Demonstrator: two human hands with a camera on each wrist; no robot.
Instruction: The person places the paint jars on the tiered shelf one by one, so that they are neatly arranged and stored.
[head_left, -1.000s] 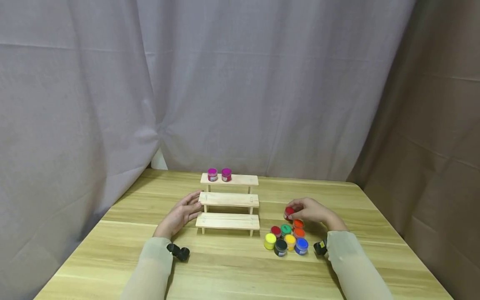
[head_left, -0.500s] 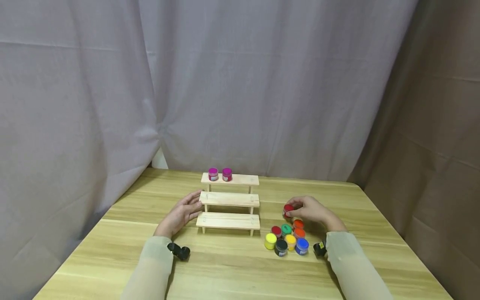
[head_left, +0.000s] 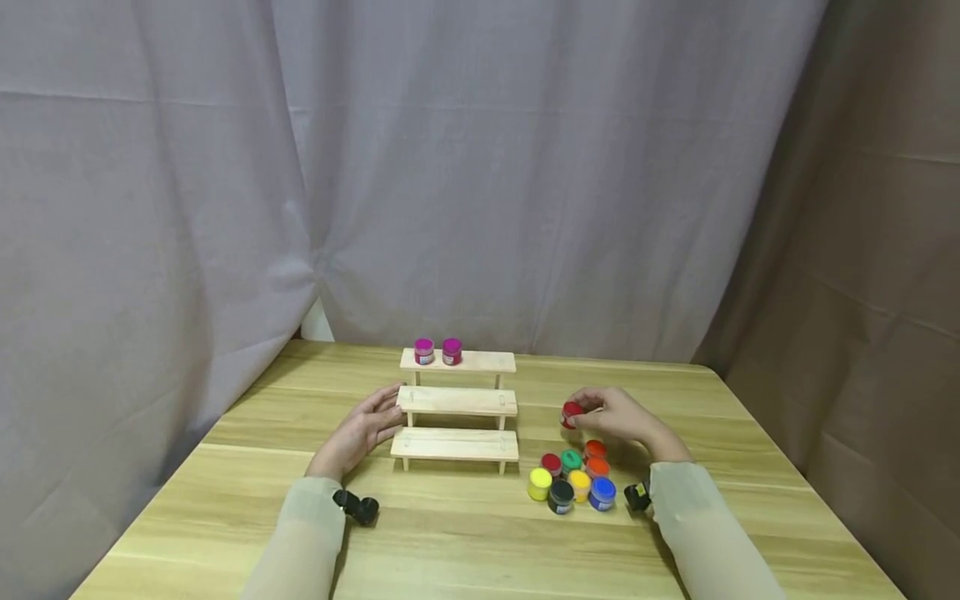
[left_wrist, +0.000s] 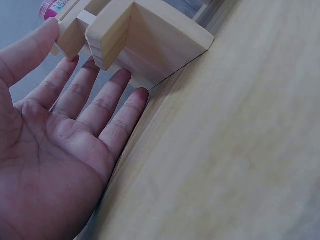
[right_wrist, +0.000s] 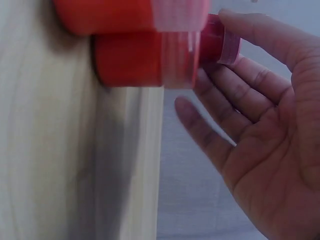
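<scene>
The right hand [head_left: 618,417] pinches a red jar [head_left: 572,413] between thumb and fingertips, holding it just above the table [head_left: 465,533], up and to the left of the cluster of jars [head_left: 573,477] and to the right of the wooden stepped shelf [head_left: 457,408]. The left hand [head_left: 360,433] lies flat with straight, relaxed fingers, holding nothing, its fingertips touching the left end of the shelf's lower steps. Two pink jars [head_left: 437,351] stand side by side on the top step.
</scene>
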